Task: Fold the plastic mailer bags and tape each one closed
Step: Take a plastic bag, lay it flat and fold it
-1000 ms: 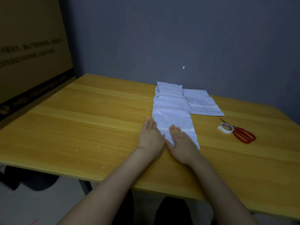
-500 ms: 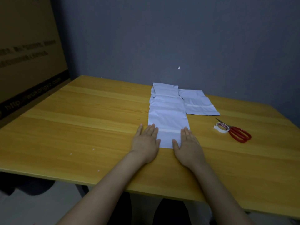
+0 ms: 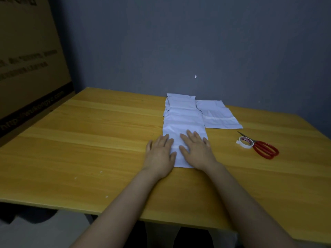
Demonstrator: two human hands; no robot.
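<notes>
A white plastic mailer bag (image 3: 182,122) lies flat and lengthwise on the yellow wooden table (image 3: 89,140), its near end close to me. My left hand (image 3: 159,153) presses flat on the bag's near left edge, fingers straight, partly on the table. My right hand (image 3: 196,151) lies flat on the bag's near right part, fingers spread. Behind it lie more white bags (image 3: 179,102), and another white mailer (image 3: 217,115) sits to the right. A roll of tape (image 3: 246,142) rests to the right, touching red-handled scissors (image 3: 265,149).
A grey wall (image 3: 197,42) stands right behind the table. A large brown cardboard box (image 3: 26,59) leans at the left edge. The table's near edge (image 3: 125,216) runs under my forearms.
Both hands slid forward and inward onto the near end of the bag; before, they sat at its near corners, and earlier close together at its lower left.
</notes>
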